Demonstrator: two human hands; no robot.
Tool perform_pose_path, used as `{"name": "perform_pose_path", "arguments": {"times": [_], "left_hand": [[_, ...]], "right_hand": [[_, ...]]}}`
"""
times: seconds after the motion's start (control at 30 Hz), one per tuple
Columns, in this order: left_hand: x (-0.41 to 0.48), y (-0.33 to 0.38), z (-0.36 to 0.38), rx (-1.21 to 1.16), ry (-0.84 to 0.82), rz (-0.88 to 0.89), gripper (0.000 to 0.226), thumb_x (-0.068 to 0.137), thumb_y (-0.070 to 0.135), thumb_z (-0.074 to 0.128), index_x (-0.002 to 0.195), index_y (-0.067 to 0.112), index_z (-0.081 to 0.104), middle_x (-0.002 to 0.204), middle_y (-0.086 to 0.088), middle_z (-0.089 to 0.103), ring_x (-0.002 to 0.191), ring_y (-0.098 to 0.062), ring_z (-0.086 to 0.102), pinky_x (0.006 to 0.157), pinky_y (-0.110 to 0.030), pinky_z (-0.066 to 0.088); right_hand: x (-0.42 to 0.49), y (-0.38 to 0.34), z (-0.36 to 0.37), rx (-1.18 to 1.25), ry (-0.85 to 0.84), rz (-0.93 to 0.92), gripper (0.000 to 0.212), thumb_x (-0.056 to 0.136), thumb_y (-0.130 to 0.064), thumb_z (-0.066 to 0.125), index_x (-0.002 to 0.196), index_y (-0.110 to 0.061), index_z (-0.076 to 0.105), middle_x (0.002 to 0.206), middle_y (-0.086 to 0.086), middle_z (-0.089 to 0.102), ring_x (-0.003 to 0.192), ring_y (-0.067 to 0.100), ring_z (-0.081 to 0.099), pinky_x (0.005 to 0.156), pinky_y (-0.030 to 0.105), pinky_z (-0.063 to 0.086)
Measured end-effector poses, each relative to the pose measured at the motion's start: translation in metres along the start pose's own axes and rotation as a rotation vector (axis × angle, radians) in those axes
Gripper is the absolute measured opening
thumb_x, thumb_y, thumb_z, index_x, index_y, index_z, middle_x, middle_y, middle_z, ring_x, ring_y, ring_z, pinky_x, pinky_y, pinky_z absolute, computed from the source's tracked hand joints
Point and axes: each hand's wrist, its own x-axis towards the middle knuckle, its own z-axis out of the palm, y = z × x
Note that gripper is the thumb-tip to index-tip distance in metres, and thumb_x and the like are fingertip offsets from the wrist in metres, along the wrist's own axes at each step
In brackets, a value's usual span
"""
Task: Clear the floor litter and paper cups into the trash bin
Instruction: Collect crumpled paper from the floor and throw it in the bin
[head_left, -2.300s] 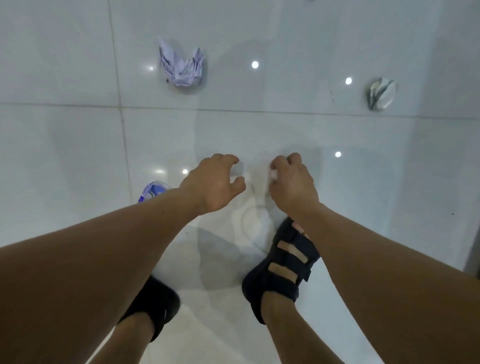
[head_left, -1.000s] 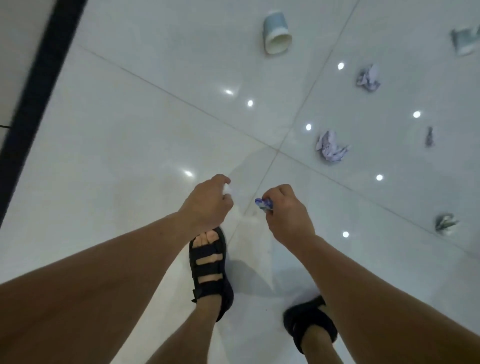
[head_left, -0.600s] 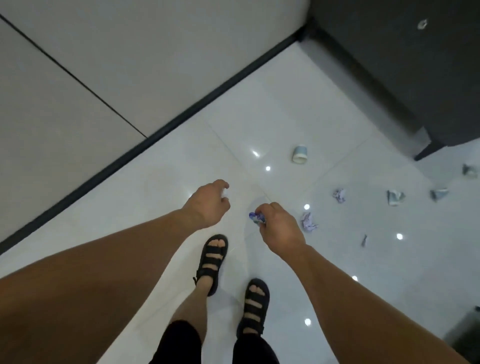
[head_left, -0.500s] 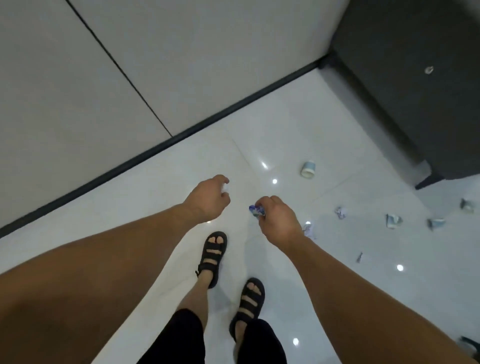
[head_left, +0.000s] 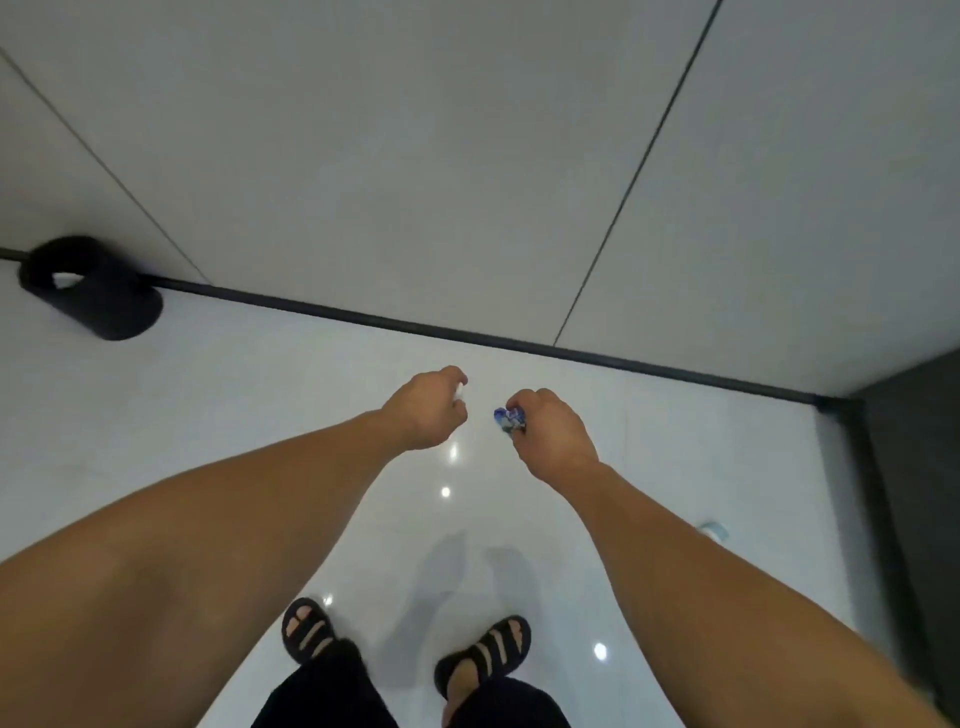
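- Right now, in the head view, my left hand (head_left: 426, 410) is curled round a small white scrap (head_left: 459, 391). Only a sliver shows past my fingers, because I keep it tucked in so it cannot slip out.
- My right hand (head_left: 550, 431) pinches a crumpled blue-and-white wrapper (head_left: 508, 420) at the fingertips. It sticks out on the thumb side, held lightly, since I judge it needs only letting go over the bin.
- Both hands reach out ahead of me, near each other but apart, above the glossy floor (head_left: 208, 415). Each carries its own piece, so one trip serves for two.
- The trash bin (head_left: 98, 291), black, round and blurred, stands at the far left against the dark skirting (head_left: 467, 335) at the foot of the wall (head_left: 415, 156), well apart from both hands. I take this step to be the carry, and the bin lies off to my left.
- A paper cup (head_left: 712, 531) peeks out just beside my right forearm, on the floor near the dark cabinet (head_left: 914, 441). It is not yet collected, so I judge work remains.
- My sandals (head_left: 306, 631) sit at the bottom edge.
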Motion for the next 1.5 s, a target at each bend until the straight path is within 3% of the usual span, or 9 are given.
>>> {"name": "perform_pose_path", "arguments": {"times": [0.17, 0.4, 0.63, 0.87, 0.97, 1.3, 1.5], "left_hand": [[-0.063, -0.118, -0.092, -0.134, 0.169, -0.142, 0.042, 0.095, 0.022, 0.047, 0.137, 0.018, 0.043, 0.131, -0.013, 0.052, 0.089, -0.02, 0.052, 0.067, -0.026, 0.043], [-0.163, -0.292, -0.221, -0.248, 0.414, -0.337, 0.042, 0.093, 0.021, 0.049, 0.135, 0.017, 0.045, 0.127, -0.01, 0.052, 0.088, -0.022, 0.054, 0.068, -0.027, 0.042], [-0.208, -0.404, -0.305, -0.268, 0.532, -0.468, 0.045, 0.091, 0.02, 0.051, 0.135, 0.018, 0.045, 0.126, -0.01, 0.053, 0.089, -0.021, 0.051, 0.067, -0.027, 0.04], [-0.176, -0.493, -0.386, -0.249, 0.572, -0.547, 0.044, 0.093, 0.02, 0.05, 0.136, 0.018, 0.045, 0.132, -0.01, 0.051, 0.094, -0.02, 0.051, 0.074, -0.028, 0.043], [-0.154, -0.526, -0.429, -0.259, 0.592, -0.586, 0.045, 0.095, 0.021, 0.05, 0.139, 0.017, 0.043, 0.135, -0.011, 0.049, 0.108, -0.025, 0.054, 0.08, -0.029, 0.046], [-0.08, -0.635, -0.541, -0.33, 0.597, -0.617, 0.044, 0.094, 0.021, 0.052, 0.137, 0.017, 0.045, 0.131, -0.012, 0.052, 0.107, -0.027, 0.057, 0.083, -0.03, 0.049], [-0.025, -0.746, -0.616, -0.337, 0.549, -0.59, 0.046, 0.095, 0.02, 0.051, 0.14, 0.014, 0.042, 0.135, -0.014, 0.05, 0.115, -0.029, 0.054, 0.094, -0.034, 0.047]], "right_hand": [[0.018, -0.152, 0.017, -0.098, -0.026, -0.225, 0.025, 0.094, -0.019, 0.057, 0.119, -0.019, 0.058, 0.115, 0.004, 0.054, 0.091, 0.024, 0.058, 0.068, 0.029, 0.043], [0.032, -0.361, 0.072, -0.129, -0.142, -0.451, 0.03, 0.09, -0.015, 0.062, 0.12, -0.018, 0.058, 0.114, 0.004, 0.057, 0.094, 0.022, 0.059, 0.075, 0.028, 0.047], [0.058, -0.519, 0.124, -0.117, -0.193, -0.644, 0.036, 0.087, -0.014, 0.065, 0.122, -0.019, 0.058, 0.117, 0.003, 0.057, 0.093, 0.021, 0.058, 0.073, 0.027, 0.047], [0.152, -0.635, 0.158, -0.119, -0.225, -0.728, 0.036, 0.087, -0.013, 0.065, 0.122, -0.018, 0.058, 0.115, 0.006, 0.057, 0.089, 0.021, 0.057, 0.071, 0.026, 0.045], [0.199, -0.684, 0.166, -0.114, -0.238, -0.747, 0.032, 0.088, -0.013, 0.061, 0.119, -0.018, 0.058, 0.113, 0.007, 0.059, 0.089, 0.024, 0.06, 0.069, 0.028, 0.045], [0.324, -0.839, 0.197, -0.229, -0.281, -0.816, 0.033, 0.092, -0.015, 0.057, 0.124, -0.015, 0.056, 0.123, 0.01, 0.056, 0.103, 0.028, 0.058, 0.088, 0.036, 0.05], [0.393, -0.939, 0.249, -0.203, -0.286, -0.757, 0.04, 0.092, -0.014, 0.059, 0.132, -0.014, 0.054, 0.13, 0.01, 0.053, 0.114, 0.027, 0.055, 0.096, 0.03, 0.043]]}}
